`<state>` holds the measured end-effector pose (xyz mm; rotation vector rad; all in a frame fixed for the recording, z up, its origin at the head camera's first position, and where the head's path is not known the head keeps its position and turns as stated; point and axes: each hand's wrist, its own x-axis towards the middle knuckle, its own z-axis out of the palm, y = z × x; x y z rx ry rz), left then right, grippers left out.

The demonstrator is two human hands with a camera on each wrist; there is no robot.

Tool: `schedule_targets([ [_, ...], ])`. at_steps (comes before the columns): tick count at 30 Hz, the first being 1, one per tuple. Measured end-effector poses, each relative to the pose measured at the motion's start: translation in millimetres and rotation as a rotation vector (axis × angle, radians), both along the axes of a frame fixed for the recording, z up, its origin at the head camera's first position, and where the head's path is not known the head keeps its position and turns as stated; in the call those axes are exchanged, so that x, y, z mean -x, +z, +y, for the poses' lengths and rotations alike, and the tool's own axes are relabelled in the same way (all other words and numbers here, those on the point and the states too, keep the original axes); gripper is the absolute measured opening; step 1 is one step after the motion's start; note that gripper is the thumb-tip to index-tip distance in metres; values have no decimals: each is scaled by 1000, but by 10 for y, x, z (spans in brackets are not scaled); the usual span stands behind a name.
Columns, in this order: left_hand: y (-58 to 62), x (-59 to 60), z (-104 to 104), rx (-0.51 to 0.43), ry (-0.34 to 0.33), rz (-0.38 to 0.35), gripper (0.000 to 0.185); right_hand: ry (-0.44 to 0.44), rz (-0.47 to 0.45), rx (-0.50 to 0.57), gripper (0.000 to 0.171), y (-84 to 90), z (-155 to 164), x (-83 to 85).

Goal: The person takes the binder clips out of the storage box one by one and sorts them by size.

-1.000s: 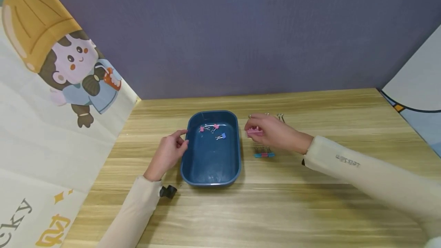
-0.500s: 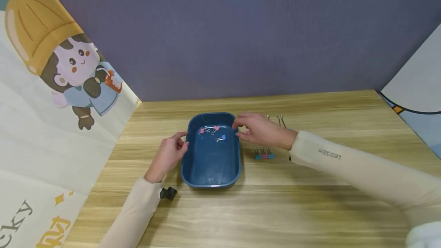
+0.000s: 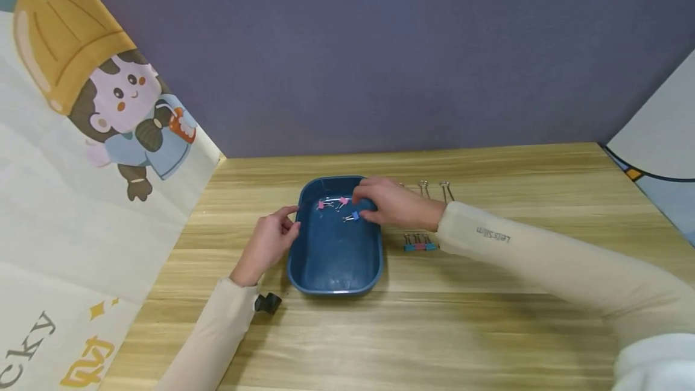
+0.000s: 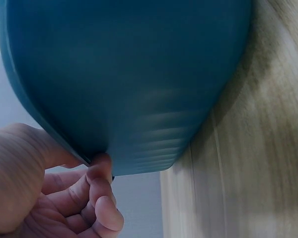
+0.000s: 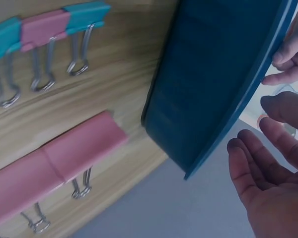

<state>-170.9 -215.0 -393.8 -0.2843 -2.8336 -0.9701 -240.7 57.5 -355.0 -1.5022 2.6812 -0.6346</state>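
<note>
A dark blue plastic tub (image 3: 335, 290) stands on the table, with two small pink binder clips (image 3: 343, 201) and a small blue binder clip (image 3: 355, 216) inside. My left hand (image 3: 266, 243) pinches the tub's left rim; the left wrist view shows its thumb and forefinger at the edge. Over the right rim reaches my right hand (image 3: 393, 204), thumb tip right by the blue clip. Its fingers are loosely bent in the right wrist view, with nothing seen between them. Larger pink binder clips (image 5: 64, 161) lie in a row, mostly hidden under the right hand in the head view.
A shorter row of teal and pink binder clips (image 3: 420, 247) lies right of the tub, handles pointing back. More silver clip handles (image 3: 424, 187) show behind the right hand. A grey-blue wall (image 3: 407, 59) closes the back of the wooden table (image 3: 434, 330).
My right hand has moved left from the pink clip row to above the tub's right side. The left hand stays on the rim, and the clips in the tub look unmoved.
</note>
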Motion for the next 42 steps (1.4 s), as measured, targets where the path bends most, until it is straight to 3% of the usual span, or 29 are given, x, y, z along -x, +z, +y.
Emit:
schedule_targets([
  [19,15,-13,10,-12,4,-5,35,47,-63,-151,23,-195,-335,144],
  [32,26,-24,16,-5,10,-32,36,-72,22,-214,29,-321,-500,163],
  [42,11,-10,17,3,16,-37,36,-110,-47,-283,25,-347,-556,157],
])
